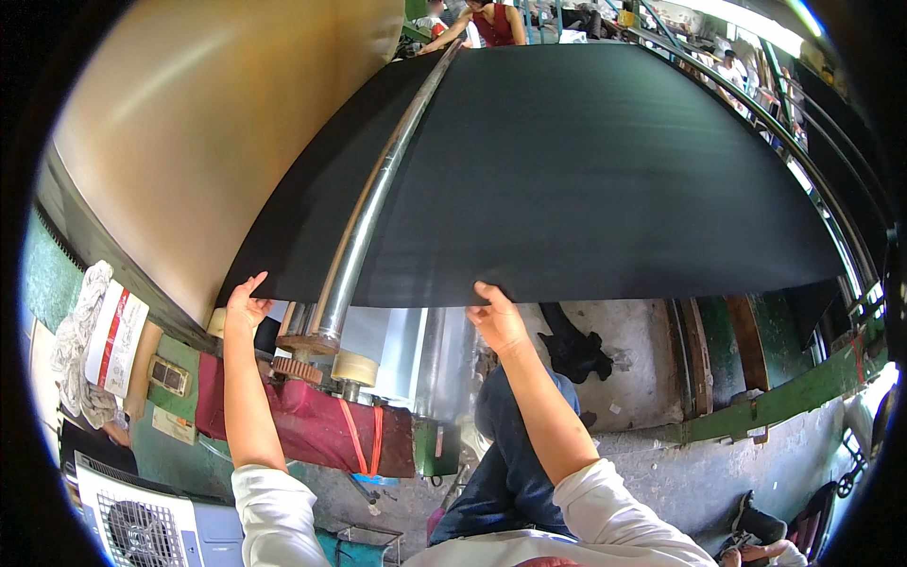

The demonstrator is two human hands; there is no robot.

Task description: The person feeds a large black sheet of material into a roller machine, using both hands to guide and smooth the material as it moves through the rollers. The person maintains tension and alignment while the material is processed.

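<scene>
A wide black sheet of material (605, 180) stretches away from me, its near edge running across the view. My left hand (248, 304) is closed on the sheet's near left corner, some fingers hidden by it. Further right, my right hand (496, 321) pinches the same edge, thumb on top and fingers underneath. Between my hands, a shiny metal roller (380, 189) lies lengthwise over the sheet, its near end by a brown gear (298, 369). At the far end, a person in a red sleeveless top (493, 24) reaches an arm toward the roller and sheet.
A huge tan cylinder (227, 113) curves up at the left. Below it sits a machine frame draped in maroon cloth (312, 430) with orange ties. White rags (83, 345) hang at the left, above a grey fan unit (142, 520). A green beam (756, 413) and metal rails border the right.
</scene>
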